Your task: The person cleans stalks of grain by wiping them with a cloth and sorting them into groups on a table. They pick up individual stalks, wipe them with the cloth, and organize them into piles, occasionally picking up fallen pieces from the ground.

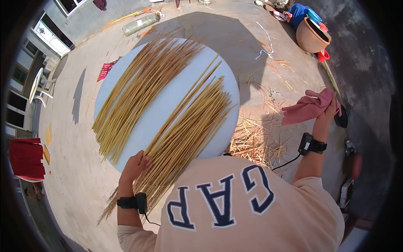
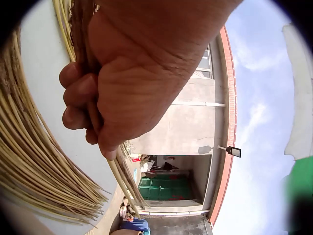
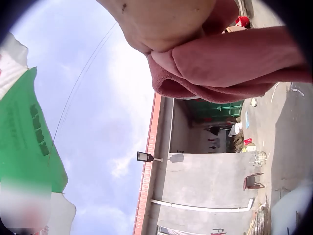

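A person leans over a round white table (image 1: pixel 168 103) outdoors. The left hand (image 1: pixel 134 166), arm bent close to the body, curls its fingers tightly around the lower end of a bundle of long yellow stalks (image 1: pixel 191 122) lying across the table's near edge. The right hand (image 1: pixel 330 110), arm stretched sideways, clutches a pink cloth (image 1: pixel 304 108) above the concrete. A second bundle (image 1: pixel 140 86) lies further left on the table. Loose straw (image 1: pixel 252 143) litters the ground between the table and the cloth.
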`<act>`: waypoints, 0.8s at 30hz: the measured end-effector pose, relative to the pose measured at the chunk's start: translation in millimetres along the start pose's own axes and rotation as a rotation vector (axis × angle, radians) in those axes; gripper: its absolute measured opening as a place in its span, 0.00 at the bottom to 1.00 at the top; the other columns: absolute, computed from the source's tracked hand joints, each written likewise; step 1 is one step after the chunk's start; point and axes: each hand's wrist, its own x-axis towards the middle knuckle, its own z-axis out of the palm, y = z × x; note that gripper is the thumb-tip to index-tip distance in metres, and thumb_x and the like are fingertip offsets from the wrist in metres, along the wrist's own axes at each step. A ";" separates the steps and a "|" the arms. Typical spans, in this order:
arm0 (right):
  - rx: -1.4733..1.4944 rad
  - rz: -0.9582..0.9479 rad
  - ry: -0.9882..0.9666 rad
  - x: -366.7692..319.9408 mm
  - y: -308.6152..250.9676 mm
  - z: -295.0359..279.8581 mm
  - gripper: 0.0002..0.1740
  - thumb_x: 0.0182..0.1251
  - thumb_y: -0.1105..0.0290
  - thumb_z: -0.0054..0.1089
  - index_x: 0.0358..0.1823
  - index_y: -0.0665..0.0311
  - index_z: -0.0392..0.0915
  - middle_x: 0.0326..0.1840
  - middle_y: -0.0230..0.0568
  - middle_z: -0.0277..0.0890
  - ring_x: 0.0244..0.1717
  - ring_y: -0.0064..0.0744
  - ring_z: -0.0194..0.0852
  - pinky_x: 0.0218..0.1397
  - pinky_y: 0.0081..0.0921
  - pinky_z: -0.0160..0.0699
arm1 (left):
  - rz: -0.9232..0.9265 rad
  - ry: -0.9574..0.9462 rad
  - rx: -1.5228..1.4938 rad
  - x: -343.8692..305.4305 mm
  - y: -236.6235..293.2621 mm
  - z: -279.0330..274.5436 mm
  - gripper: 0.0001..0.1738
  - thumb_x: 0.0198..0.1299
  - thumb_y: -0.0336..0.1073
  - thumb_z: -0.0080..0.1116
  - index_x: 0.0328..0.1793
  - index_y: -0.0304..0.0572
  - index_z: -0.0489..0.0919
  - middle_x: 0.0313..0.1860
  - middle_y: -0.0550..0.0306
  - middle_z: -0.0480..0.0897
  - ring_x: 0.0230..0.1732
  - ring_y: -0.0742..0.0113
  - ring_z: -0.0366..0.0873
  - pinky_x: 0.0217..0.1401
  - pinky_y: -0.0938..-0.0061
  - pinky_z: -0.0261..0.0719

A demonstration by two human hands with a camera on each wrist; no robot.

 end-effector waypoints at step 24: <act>-1.722 0.518 -1.520 -189.8 300.1 20.9 0.28 0.45 0.57 0.65 0.47 0.64 0.72 0.48 0.52 0.70 0.52 0.46 0.66 0.54 0.32 0.65 | 0.123 0.716 0.407 80.1 -103.3 121.6 0.30 0.46 0.39 0.62 0.55 0.36 0.67 0.52 0.46 0.69 0.57 0.47 0.62 0.57 0.58 0.62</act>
